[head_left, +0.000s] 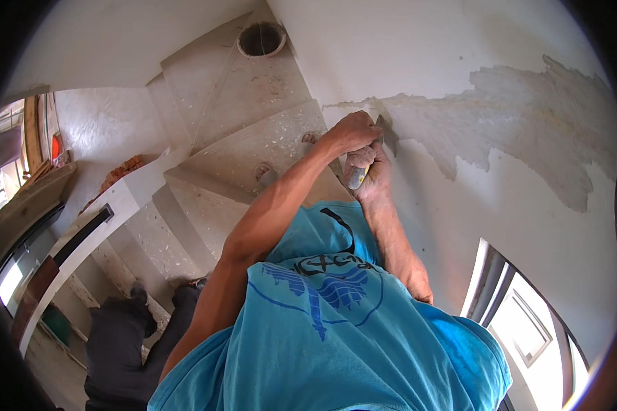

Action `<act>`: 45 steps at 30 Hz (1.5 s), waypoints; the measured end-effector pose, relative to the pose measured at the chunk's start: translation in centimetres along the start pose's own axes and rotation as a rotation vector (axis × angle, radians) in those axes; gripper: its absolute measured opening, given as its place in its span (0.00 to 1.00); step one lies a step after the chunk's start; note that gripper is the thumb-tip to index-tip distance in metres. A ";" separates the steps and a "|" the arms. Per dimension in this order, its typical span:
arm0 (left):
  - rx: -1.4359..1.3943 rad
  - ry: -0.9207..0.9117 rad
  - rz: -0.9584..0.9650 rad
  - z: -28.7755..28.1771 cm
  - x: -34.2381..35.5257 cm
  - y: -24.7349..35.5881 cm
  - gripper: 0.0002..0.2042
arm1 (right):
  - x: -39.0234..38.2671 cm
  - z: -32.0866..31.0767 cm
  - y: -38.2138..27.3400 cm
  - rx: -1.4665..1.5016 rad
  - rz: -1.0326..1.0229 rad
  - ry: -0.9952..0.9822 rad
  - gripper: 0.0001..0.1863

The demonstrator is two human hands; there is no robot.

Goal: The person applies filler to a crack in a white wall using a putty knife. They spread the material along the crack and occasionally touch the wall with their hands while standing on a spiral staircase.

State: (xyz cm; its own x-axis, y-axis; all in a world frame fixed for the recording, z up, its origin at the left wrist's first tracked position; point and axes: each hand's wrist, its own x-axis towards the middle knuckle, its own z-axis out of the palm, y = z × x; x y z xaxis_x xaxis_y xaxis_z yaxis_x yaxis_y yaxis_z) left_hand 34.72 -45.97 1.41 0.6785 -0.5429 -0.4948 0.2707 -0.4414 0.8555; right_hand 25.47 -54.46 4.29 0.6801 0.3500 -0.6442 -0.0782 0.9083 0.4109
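Note:
My right hand (371, 175) is wrapped round the grey and yellow handle of a trowel (389, 135). The trowel's dark, pointed blade sticks up beside the wall. Just above it, my left hand (354, 131) has its fingers curled in close to the base of the blade. Whatever those fingers pinch, if anything, is hidden. Right of both hands, a ragged patch of grey wet-looking plaster (521, 113) spreads across the white wall (445, 219).
My feet stand on plaster-spattered stairs (281, 140). A round bucket (261, 40) sits higher up, against the wall. Lower left are a person's dark-trousered legs (120, 346), beyond a curved low wall (140, 185) with bricks (121, 171). A white panelled door (528, 329) shows lower right.

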 end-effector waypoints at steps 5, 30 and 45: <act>-0.009 0.027 0.000 0.3 0.7 -0.3 0.19 | 0.3 -0.2 -0.5 -0.005 0.001 -0.001 0.18; -0.035 0.151 -0.045 3.4 5.0 -7.5 0.15 | 3.9 -2.6 -5.1 -0.093 0.014 0.159 0.22; -0.131 0.165 -0.039 2.3 1.2 -3.0 0.17 | 1.6 -1.5 -2.9 -0.300 -0.062 0.117 0.13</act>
State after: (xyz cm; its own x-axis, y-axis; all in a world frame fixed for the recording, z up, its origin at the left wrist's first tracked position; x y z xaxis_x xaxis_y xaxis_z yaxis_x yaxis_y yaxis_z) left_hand 33.17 -46.90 -2.09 0.7657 -0.3979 -0.5054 0.3781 -0.3572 0.8541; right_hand 25.74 -56.19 1.09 0.6035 0.2996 -0.7390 -0.2621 0.9498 0.1711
